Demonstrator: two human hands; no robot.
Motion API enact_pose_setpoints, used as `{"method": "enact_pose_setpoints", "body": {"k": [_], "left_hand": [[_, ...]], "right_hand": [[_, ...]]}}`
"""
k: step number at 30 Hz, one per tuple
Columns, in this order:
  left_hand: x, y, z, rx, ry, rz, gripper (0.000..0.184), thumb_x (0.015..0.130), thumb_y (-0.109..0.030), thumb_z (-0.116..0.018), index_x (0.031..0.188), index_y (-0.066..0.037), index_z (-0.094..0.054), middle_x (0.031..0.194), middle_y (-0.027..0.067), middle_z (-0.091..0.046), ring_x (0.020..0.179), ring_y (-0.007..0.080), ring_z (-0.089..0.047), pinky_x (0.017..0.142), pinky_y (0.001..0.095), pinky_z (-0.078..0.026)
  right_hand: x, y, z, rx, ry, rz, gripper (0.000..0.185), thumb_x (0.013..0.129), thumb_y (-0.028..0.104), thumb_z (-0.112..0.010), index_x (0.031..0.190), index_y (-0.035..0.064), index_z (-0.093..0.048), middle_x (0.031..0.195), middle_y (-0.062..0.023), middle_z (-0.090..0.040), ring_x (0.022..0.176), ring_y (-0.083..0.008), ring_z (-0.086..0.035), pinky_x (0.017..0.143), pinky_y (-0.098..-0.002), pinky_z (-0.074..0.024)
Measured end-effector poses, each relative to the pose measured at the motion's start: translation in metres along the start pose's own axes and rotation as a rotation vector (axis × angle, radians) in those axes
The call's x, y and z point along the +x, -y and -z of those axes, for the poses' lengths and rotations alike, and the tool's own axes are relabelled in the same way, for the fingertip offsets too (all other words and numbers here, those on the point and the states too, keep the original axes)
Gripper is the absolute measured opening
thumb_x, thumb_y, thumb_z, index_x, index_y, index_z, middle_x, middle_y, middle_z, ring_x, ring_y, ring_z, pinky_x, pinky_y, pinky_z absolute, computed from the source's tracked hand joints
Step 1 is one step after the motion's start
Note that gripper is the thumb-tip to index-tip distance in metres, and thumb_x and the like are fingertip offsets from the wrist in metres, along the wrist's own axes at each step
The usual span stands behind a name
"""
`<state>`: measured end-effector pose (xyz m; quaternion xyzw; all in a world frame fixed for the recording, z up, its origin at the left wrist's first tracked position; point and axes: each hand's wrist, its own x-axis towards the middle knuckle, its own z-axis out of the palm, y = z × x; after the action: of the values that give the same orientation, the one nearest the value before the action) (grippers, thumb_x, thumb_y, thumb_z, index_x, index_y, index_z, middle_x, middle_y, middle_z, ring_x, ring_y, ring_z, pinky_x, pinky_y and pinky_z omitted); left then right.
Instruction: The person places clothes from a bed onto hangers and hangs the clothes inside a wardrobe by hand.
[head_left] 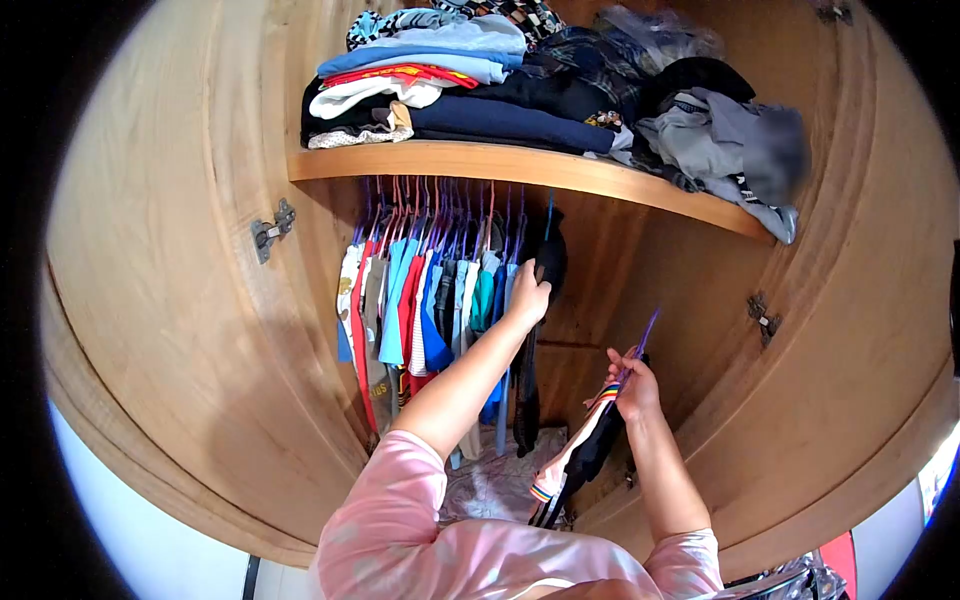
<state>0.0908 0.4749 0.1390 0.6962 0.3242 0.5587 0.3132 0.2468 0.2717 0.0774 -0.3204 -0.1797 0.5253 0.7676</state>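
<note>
Hands, two of them, at work inside one wardrobe: the left hand point(529, 294) is closed on one black garment point(550, 268) at the right end of the hanging row, and the right hand point(633, 387) clamps one purple hanger point(647, 333), apart from the row, with pale pink and black clothing point(590, 455) below it. Overhead, one wooden shelf point(430, 158) carries folded clothes point(510, 122), too many to count surely.

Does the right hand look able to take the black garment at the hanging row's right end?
Probably not without letting go first: the right hand holds a purple hanger with clothes. The way to the black garment looks open, though the left hand holds it.
</note>
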Motion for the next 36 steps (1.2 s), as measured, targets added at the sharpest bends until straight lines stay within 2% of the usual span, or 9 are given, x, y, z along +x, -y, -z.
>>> {"method": "enact_pose_setpoints", "body": {"k": [5, 7, 13, 18, 21, 23, 28, 32, 36], "left_hand": [[-0.007, 0.004, 0.007, -0.075, 0.013, -0.144, 0.063, 0.074, 0.006, -0.049, 0.134, -0.008, -0.039, 0.129, 0.0237, -0.043, 0.121, 0.0367, -0.043, 0.102, 0.0371, -0.034], [-0.008, -0.001, 0.017, 0.009, 0.062, -0.13, 0.07, 0.07, 0.014, -0.045, 0.132, -0.018, -0.043, 0.116, 0.0206, -0.046, 0.113, 0.0375, -0.046, 0.099, 0.037, -0.036], [-0.009, 0.006, 0.044, 0.122, 0.058, -0.241, 0.064, 0.068, 0.015, -0.046, 0.125, -0.014, -0.05, 0.106, 0.0177, -0.048, 0.102, 0.0348, -0.049, 0.093, 0.0352, -0.04], [-0.048, -0.03, 0.069, 0.245, 0.069, -0.359, 0.048, 0.078, -0.004, -0.062, 0.125, -0.012, -0.05, 0.133, 0.0183, -0.036, 0.125, 0.0365, -0.036, 0.105, 0.0393, -0.031], [-0.093, -0.067, 0.078, 0.208, 0.139, -0.483, 0.046, 0.08, -0.01, -0.063, 0.124, -0.01, -0.05, 0.132, 0.0188, -0.039, 0.125, 0.0353, -0.037, 0.105, 0.041, -0.03], [-0.124, -0.064, 0.073, 0.14, 0.29, -0.466, 0.053, 0.081, -0.018, -0.066, 0.128, -0.006, -0.044, 0.132, 0.0194, -0.04, 0.124, 0.0342, -0.039, 0.105, 0.0402, -0.03], [-0.179, -0.024, 0.05, -0.086, 0.687, 0.057, 0.094, 0.077, -0.032, -0.073, 0.143, 0.001, -0.015, 0.144, 0.0238, -0.025, 0.135, 0.0309, -0.025, 0.11, 0.038, -0.021], [-0.209, 0.002, 0.032, -0.244, 0.628, 0.159, 0.08, 0.073, -0.005, -0.058, 0.144, -0.002, -0.02, 0.143, 0.0182, -0.029, 0.135, 0.0267, -0.025, 0.11, 0.0328, -0.018], [-0.214, 0.008, 0.022, -0.531, 0.465, 0.274, 0.076, 0.07, 0.005, -0.047, 0.142, -0.002, -0.025, 0.141, 0.0109, -0.034, 0.126, 0.0175, -0.037, 0.101, 0.0264, -0.03]], "right_hand": [[0.008, -0.003, 0.002, 0.015, 0.025, -0.007, 0.016, 0.081, 0.009, -0.055, 0.097, 0.0117, -0.049, 0.1, -0.0112, -0.065, 0.075, -0.018, -0.058, 0.066, -0.0317, -0.0491], [0.012, -0.003, 0.002, 0.03, 0.034, -0.067, 0.018, 0.081, 0.01, -0.055, 0.098, 0.012, -0.05, 0.099, -0.0112, -0.065, 0.075, -0.0187, -0.058, 0.065, -0.0315, -0.0487], [0.019, -0.004, -0.002, 0.014, 0.13, -0.129, 0.021, 0.081, 0.012, -0.056, 0.102, 0.0107, -0.051, 0.1, -0.01, -0.064, 0.081, -0.0191, -0.058, 0.071, -0.033, -0.0485], [0.013, 0.002, -0.03, -0.076, 0.122, -0.128, 0.021, 0.082, 0.014, -0.057, 0.101, 0.006, -0.053, 0.1, -0.0102, -0.063, 0.084, -0.0201, -0.058, 0.077, -0.0348, -0.0477], [0.018, 0.0, -0.037, -0.111, 0.126, -0.126, 0.024, 0.082, 0.016, -0.058, 0.104, 0.0057, -0.055, 0.1, -0.0092, -0.062, 0.089, -0.0214, -0.057, 0.08, -0.0398, -0.0472], [0.019, -0.003, -0.043, -0.142, 0.113, -0.084, 0.024, 0.081, 0.017, -0.059, 0.102, 0.0064, -0.056, 0.101, -0.0082, -0.062, 0.093, -0.0214, -0.057, 0.083, -0.0398, -0.0457], [0.021, -0.011, -0.06, -0.352, 0.083, -0.05, 0.024, 0.081, 0.026, -0.06, 0.102, 0.0125, -0.059, 0.093, -0.0013, -0.06, 0.093, -0.0167, -0.052, 0.087, -0.0328, -0.0351], [0.009, -0.018, -0.079, -0.409, 0.112, -0.054, 0.022, 0.082, 0.029, -0.059, 0.1, 0.016, -0.061, 0.094, 0.0013, -0.058, 0.093, -0.014, -0.048, 0.088, -0.0335, -0.0309], [0.015, -0.028, -0.08, -0.403, 0.199, -0.044, 0.023, 0.083, 0.024, -0.059, 0.104, 0.0144, -0.06, 0.097, 0.001, -0.057, 0.094, -0.0143, -0.049, 0.087, -0.0348, -0.0344]]}}
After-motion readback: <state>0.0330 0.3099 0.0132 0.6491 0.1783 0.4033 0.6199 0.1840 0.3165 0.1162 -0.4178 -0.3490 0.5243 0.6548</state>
